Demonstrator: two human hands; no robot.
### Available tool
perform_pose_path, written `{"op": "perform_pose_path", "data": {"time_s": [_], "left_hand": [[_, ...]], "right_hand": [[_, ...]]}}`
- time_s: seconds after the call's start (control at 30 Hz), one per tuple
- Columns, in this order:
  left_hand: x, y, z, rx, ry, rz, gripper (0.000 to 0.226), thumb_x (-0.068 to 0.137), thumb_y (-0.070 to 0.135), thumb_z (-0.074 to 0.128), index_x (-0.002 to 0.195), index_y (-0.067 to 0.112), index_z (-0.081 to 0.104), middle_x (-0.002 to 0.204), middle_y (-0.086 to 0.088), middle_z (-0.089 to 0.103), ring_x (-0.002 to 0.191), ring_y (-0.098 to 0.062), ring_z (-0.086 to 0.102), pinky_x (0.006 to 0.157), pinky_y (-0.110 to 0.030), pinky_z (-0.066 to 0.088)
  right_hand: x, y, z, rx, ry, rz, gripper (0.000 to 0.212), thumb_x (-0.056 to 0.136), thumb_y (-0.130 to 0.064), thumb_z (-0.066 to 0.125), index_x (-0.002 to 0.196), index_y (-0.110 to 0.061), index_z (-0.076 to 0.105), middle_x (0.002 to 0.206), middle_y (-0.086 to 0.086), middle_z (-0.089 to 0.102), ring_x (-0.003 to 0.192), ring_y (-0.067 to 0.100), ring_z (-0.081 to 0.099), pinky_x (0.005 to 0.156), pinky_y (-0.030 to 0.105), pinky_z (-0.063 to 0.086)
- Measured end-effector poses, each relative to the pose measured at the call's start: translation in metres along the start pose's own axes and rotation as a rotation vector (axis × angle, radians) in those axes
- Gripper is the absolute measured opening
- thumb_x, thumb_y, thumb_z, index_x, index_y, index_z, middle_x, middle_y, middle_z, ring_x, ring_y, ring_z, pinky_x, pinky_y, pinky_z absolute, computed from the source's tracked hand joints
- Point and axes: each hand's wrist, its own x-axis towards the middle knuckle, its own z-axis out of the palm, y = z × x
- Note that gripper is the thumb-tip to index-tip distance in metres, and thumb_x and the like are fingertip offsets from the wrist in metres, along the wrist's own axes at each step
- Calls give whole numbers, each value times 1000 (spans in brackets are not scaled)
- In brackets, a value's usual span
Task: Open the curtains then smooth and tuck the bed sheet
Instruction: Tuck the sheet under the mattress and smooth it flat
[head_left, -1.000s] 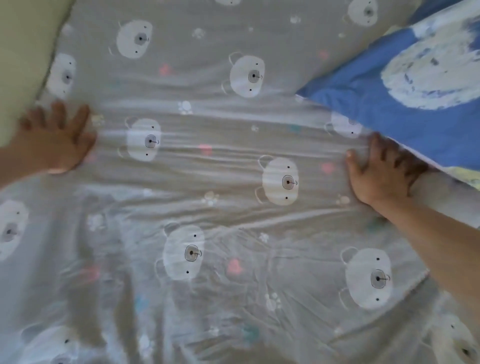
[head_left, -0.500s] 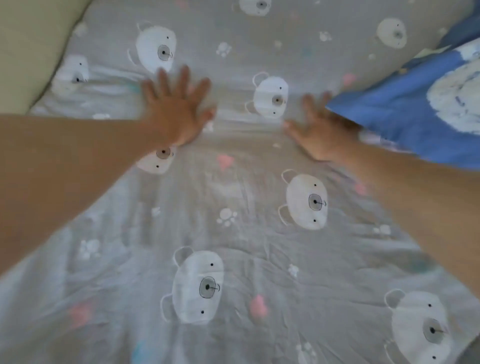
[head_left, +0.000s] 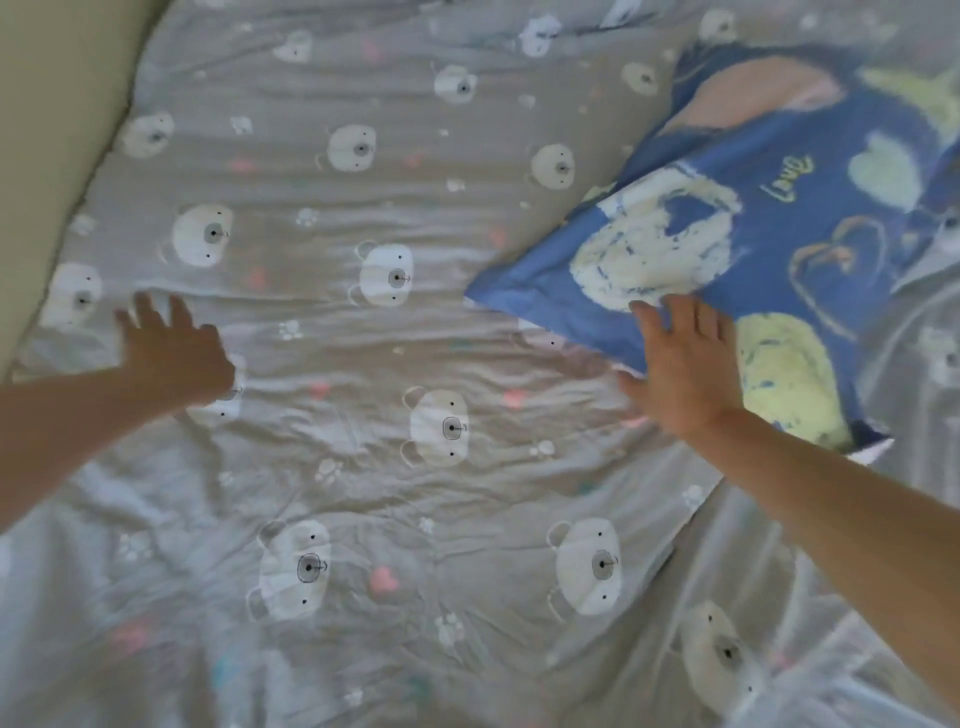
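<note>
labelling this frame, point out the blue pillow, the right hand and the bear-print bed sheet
blue pillow (head_left: 753, 218), head view, on its blue middle
right hand (head_left: 685, 374), head view, back of the hand
bear-print bed sheet (head_left: 363, 493), head view, bare wrinkled grey fabric

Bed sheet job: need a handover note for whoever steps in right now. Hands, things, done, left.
Left hand: open, fingers spread, flat on the sheet near the left edge.
Right hand: open, fingertips over the near edge of the blue pillow, palm above the sheet.
Sheet: spread over the bed, creases running across the middle and bunched at the near end.
Curtains: not in view.
Done: smoothing under way.
Left: flatten remaining creases, tuck the edges.
</note>
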Motion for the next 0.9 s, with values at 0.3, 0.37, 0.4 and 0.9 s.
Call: {"op": "perform_pose_path", "data": {"time_s": [0.3, 0.37, 0.4, 0.9], "left_hand": [[-149, 255, -163, -780, -54, 527, 61, 99, 53, 38, 149, 19, 35, 155, -12, 31, 142, -35, 29, 113, -48, 30], [-155, 265, -181, -989, 47, 525, 62, 98, 53, 41, 145, 14, 39, 147, -16, 42, 136, -35, 38, 108, -49, 37], [-154, 268, -189, -1057, 101, 495, 62, 96, 56, 41, 142, 14, 42, 141, -17, 47, 132, -35, 42, 105, -49, 39], [-172, 325, -233, -972, -250, 762, 32, 92, 31, 57, 117, 12, 59, 118, -14, 60, 107, -31, 56, 84, -36, 44]], "right_hand": [[2, 85, -7, 183, -110, 287, 16, 92, -4, 48, 102, -1, 60, 98, 30, 67, 93, 47, 63, 72, 43, 47], [-12, 58, -21, 358, -25, 212, 12, 91, -7, 49, 94, -2, 59, 92, 29, 67, 87, 48, 63, 65, 43, 41], [-27, 46, -26, 406, 26, 151, 11, 90, -9, 49, 89, -3, 58, 86, 25, 66, 79, 47, 62, 60, 41, 36], [-82, 142, 4, 1914, -104, 1128, 61, 83, -80, 46, 88, -24, 73, 83, -4, 74, 79, 20, 72, 71, 32, 60]]}}
